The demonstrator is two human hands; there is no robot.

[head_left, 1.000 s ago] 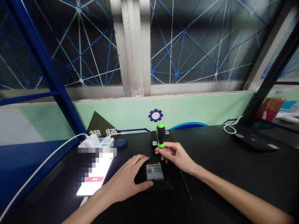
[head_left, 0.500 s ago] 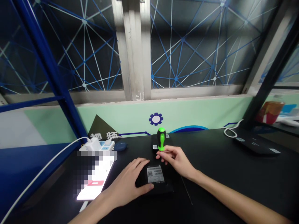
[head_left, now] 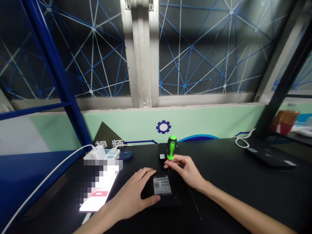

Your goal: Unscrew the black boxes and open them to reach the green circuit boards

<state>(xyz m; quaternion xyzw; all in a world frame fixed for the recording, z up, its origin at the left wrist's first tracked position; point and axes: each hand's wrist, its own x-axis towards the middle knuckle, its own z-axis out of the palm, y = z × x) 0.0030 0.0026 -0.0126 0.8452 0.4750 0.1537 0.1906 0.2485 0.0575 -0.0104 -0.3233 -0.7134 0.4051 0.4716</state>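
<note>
- The black boxy device lies flat on the black tabletop, near the middle of the scene, its white printed label facing up.
- The left hand rests over the device's left side; its thumb is spread apart from the fingers, the thumb tip by the label's near edge and the fingertips towards the far left corner. It steadies the device rather than gripping it, as far as can be judged.
- The right hand has thumb and fingers together, pinched on the screwdriver just below its green-and-black handle. The tool stands nearly upright, shaft downward, over the device's far right corner; whether the tip sits in a screw cannot be told.
- A thin rod or cable lies to the right of the device; a second black device with a white sticker sits just beyond.
- To the left lies a lit phone, with a power strip farther back.
- The step in hand looks like working a screw at that corner. The next move seems to call for an upright shaft, light downward pressure, a finger twist and a firm left hand.
</note>
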